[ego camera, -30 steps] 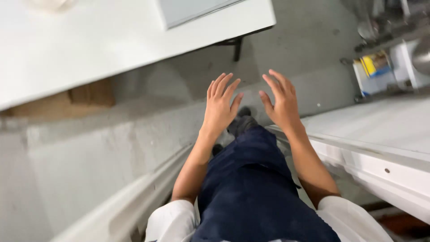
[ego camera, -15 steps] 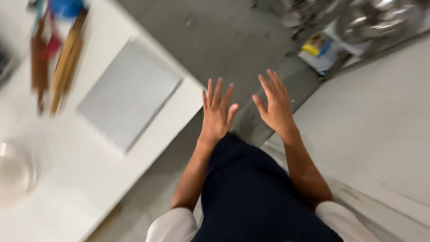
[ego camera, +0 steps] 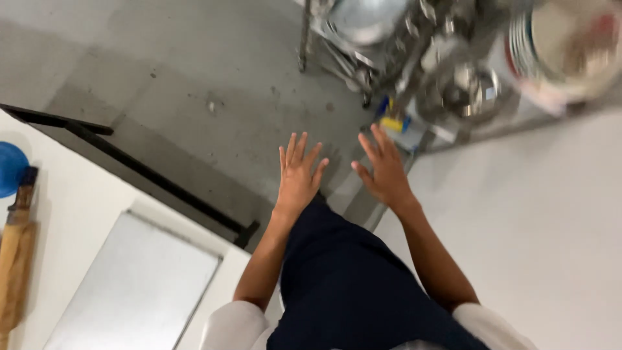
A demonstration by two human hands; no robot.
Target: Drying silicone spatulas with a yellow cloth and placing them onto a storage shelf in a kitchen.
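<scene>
head view: left hand [ego camera: 299, 175] and right hand [ego camera: 385, 170] both held out in front over the grey concrete floor [ego camera: 194, 84], fingers spread and straight, palms down, holding nothing, touching nothing. hands near each other but apart. dark navy apron [ego camera: 350, 285] below the wrists. white table [ego camera: 78, 214] at lower left with a flat pale grey rectangular board [ego camera: 139, 285], a wooden rolling pin [ego camera: 14, 259] and a blue round object [ego camera: 11, 167] at the edge. blurred metal rack with shiny steel pots [ego camera: 414, 52] ahead, nearest the right hand. white counter surface [ego camera: 538, 220] on the right.
</scene>
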